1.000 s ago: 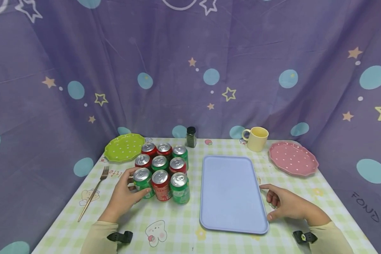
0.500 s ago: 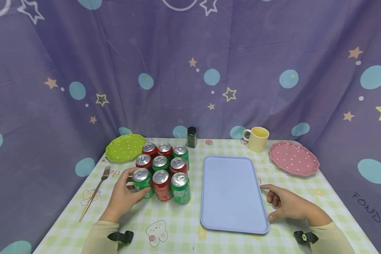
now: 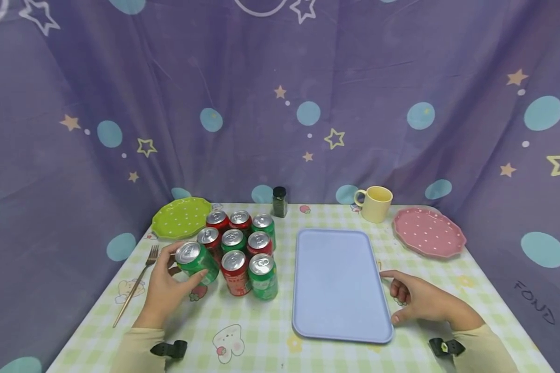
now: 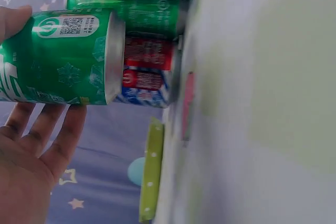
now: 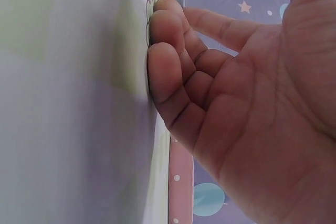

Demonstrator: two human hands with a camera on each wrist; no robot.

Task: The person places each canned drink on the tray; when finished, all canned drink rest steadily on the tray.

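My left hand (image 3: 164, 290) grips a green soda can (image 3: 199, 265) between thumb and fingers. In the left wrist view the green can's silver base is raised off the tablecloth, and in the head view the can leans to the left. Beside it stand several red and green cans in a tight cluster, with a red can (image 3: 235, 274) and another green can (image 3: 263, 280) in front. My right hand (image 3: 422, 300) rests on the table by a light blue tray (image 3: 340, 285), index fingertip and thumb right at its right edge. Its other fingers are loosely curled and hold nothing.
A gold fork (image 3: 137, 285) lies left of my left hand. Along the back are a green dotted plate (image 3: 179, 217), a spice jar (image 3: 280, 203), a yellow mug (image 3: 376, 205) and a pink dotted plate (image 3: 429, 233). A purple curtain (image 3: 261, 67) hangs behind the table.
My left hand has lifted the green can from the cluster's front left corner and moved it left and slightly up, tilting it. The right hand and tray have stayed put.
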